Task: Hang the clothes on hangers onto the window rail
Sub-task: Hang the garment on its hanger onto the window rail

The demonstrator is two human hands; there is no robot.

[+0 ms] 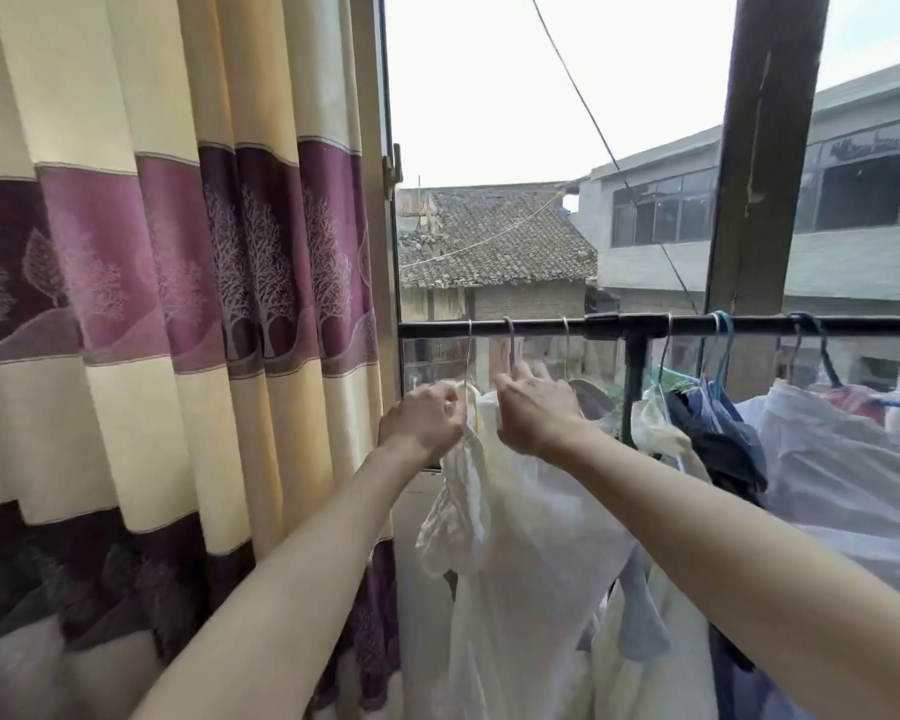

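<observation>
Settling the last white garments at the rail's left end.

I had both hands up under the rail. My left hand pinched the cream top at its shoulder, just below the wire hanger at twelve o'clock of it. My right hand gripped the neck of the purple hanger, already hooked over the rail, with the white garment hanging at six o'clock of it. Next, I judged, came spacing the hooks apart and letting go gently.
</observation>
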